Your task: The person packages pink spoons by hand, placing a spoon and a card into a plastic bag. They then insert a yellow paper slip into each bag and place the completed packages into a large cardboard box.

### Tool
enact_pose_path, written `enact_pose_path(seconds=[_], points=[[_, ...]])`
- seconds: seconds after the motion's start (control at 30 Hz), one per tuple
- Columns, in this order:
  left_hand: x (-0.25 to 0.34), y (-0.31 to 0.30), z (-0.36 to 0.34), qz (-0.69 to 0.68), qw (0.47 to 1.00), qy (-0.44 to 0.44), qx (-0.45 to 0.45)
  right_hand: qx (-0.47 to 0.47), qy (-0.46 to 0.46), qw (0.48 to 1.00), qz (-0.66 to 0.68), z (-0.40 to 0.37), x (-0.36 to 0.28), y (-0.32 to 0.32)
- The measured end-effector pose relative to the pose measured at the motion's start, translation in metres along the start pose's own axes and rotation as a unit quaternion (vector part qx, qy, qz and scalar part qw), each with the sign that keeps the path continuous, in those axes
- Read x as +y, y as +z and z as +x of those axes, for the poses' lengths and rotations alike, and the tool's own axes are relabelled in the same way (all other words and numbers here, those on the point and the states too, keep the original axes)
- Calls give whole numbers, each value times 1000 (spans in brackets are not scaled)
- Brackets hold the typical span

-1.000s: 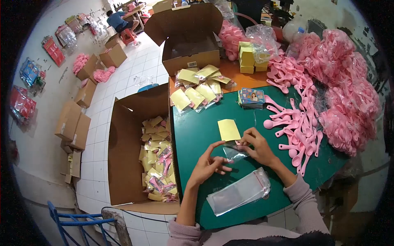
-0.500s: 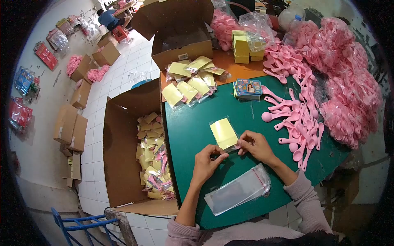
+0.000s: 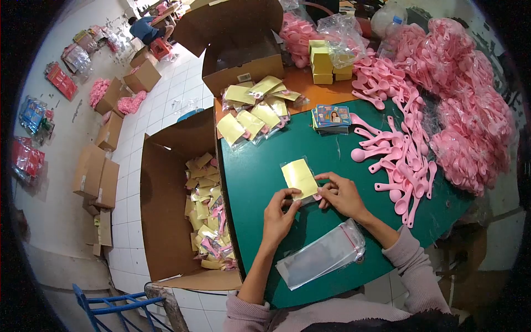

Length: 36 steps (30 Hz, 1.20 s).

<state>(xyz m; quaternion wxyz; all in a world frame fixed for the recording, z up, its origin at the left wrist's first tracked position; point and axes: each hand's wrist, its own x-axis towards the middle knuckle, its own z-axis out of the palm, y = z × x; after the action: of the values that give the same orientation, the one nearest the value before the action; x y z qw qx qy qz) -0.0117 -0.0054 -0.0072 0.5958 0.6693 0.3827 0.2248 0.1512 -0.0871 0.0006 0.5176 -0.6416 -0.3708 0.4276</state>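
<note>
A clear packet with a yellow card (image 3: pixel 300 177) lies on the green tabletop (image 3: pixel 257 182), a bit of pink showing at its lower right corner. My left hand (image 3: pixel 281 216) pinches the packet's lower left edge between thumb and fingers. At the lower right corner, my right hand (image 3: pixel 341 196) has its thumb and fingers closed on the packet. Below the hands lies a stack of empty clear bags (image 3: pixel 321 255). Pink spoons (image 3: pixel 406 166) are spread to the right of my right hand. Printed cards (image 3: pixel 333 117) are stacked behind the packet.
Finished-looking yellow packets (image 3: pixel 251 122) are piled at the back left. An open carton (image 3: pixel 177 205) beside the table holds many more. Bagged pink spoons (image 3: pixel 470 110) heap at the right, near yellow card stacks (image 3: pixel 322 66). Another person (image 3: pixel 145 30) sits far back.
My left hand has moved up and taken hold of the packet's lower left edge. The fingers of my right hand have shifted up along its right side.
</note>
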Motion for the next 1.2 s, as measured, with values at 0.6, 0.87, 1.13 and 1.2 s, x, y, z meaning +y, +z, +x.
enact_pose_path(seconds=[0.6, 0.87, 1.13, 1.2], points=[[22, 51, -56, 309, 927, 192, -90, 208, -180, 752, -599, 4, 2, -121], [17, 34, -44, 179, 962, 167, -119, 241, -163, 786, -546, 8, 9, -124], [13, 19, -36, 6, 987, 43, -156, 26, -200, 938, -281, -21, -46, -101], [12, 14, -32, -84, 983, -5, -164, -25, -76, 990, -118, -26, -58, -81]])
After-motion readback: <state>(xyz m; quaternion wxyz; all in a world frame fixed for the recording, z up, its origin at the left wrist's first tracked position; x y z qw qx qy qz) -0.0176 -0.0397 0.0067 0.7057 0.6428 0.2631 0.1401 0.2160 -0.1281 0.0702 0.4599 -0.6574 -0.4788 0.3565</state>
